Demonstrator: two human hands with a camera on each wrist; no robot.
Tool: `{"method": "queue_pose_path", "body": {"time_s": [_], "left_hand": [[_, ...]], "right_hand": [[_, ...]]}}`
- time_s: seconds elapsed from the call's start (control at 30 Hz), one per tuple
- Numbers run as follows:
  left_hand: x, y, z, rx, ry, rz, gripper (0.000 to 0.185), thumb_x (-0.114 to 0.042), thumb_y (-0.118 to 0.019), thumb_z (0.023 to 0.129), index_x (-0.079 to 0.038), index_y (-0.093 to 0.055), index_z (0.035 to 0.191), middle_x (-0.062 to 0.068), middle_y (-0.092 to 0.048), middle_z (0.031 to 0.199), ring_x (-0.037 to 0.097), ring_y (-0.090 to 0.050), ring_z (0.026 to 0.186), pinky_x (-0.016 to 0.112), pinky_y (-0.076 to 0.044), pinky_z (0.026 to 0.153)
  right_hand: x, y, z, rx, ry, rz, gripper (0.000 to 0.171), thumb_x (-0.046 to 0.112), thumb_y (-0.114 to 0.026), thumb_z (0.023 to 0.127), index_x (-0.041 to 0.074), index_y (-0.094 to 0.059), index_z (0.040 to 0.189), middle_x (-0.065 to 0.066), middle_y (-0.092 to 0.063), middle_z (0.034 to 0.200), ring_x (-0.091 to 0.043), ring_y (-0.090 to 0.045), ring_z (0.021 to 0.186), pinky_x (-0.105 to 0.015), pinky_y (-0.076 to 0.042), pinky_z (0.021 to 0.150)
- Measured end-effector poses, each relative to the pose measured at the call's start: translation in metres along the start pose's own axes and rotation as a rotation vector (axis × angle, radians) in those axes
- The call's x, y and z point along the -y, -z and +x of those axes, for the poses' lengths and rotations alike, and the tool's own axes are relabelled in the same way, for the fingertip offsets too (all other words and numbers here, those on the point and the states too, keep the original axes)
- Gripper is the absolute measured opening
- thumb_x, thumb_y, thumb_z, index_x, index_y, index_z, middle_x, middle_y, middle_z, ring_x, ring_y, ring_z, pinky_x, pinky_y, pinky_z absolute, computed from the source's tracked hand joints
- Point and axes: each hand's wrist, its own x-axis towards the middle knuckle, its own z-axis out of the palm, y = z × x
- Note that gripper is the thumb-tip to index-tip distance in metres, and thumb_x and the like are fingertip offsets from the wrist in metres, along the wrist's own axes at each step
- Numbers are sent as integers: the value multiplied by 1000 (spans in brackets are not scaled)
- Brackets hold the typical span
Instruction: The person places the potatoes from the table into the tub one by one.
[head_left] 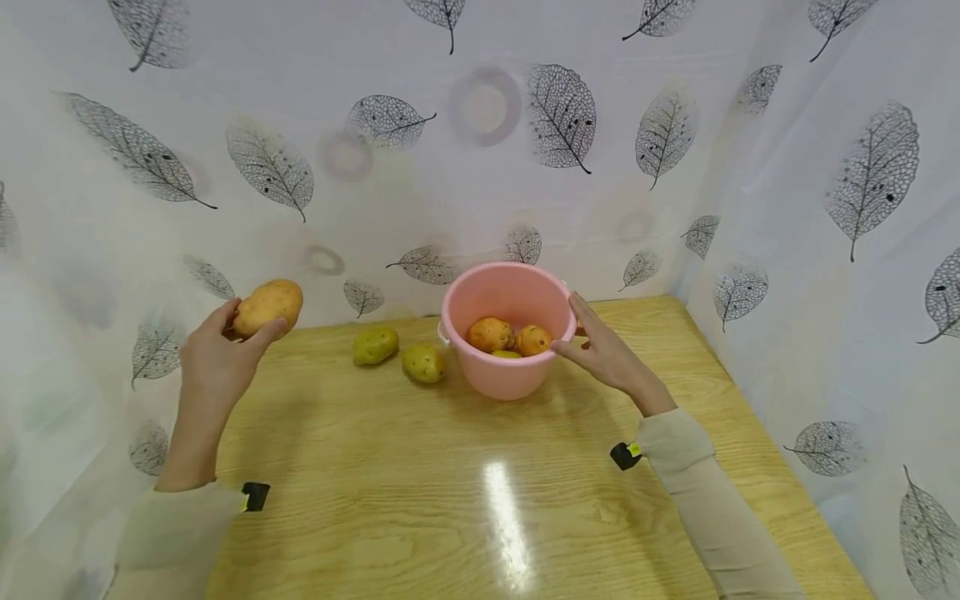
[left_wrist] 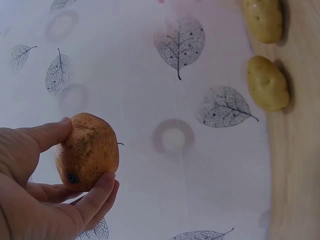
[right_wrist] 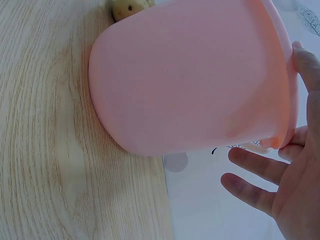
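Hands apart, left hand [head_left: 213, 354] gripping potato [head_left: 267, 306], two green potatoes [head_left: 397, 354] beside bucket [head_left: 508, 379]

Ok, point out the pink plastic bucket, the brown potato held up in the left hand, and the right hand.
pink plastic bucket [head_left: 501, 379]: head view, outer front wall.
brown potato [head_left: 269, 305]: head view, middle of its skin.
right hand [head_left: 609, 356]: head view, back of the hand.

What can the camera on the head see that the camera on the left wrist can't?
Only the head view shows the pink bucket with potatoes inside, the right hand touching its rim, and both sleeves. Only the left wrist view shows the dark spot on the held potato up close. Both show the left hand holding that potato, the two greenish potatoes on the wooden table, and the leaf-print curtain.
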Motion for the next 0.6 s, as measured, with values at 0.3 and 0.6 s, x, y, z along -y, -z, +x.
{"method": "queue_pose_path", "body": {"time_s": [0.3, 0.6], "left_hand": [[-3, -3, 0, 22, -6, -12, 92, -53, -63, 99, 4, -24, 161, 35, -44, 150, 51, -50, 132, 63, -48, 101], [-9, -10, 1, 30, -12, -13, 93, -54, -65, 98, 4, -27, 160, 34, -46, 150, 51, -51, 132, 64, -48, 101]], "right_hand": [[-2, 0, 0, -7, -5, -9, 92, 40, -67, 101, 21, -6, 168, -6, -6, 173, -37, -54, 133, -50, -54, 97], [-4, 0, 0, -3, 10, -12, 92, 40, -67, 101, 21, -6, 168, -9, -8, 173, -37, -57, 128, -49, -54, 95]]}}
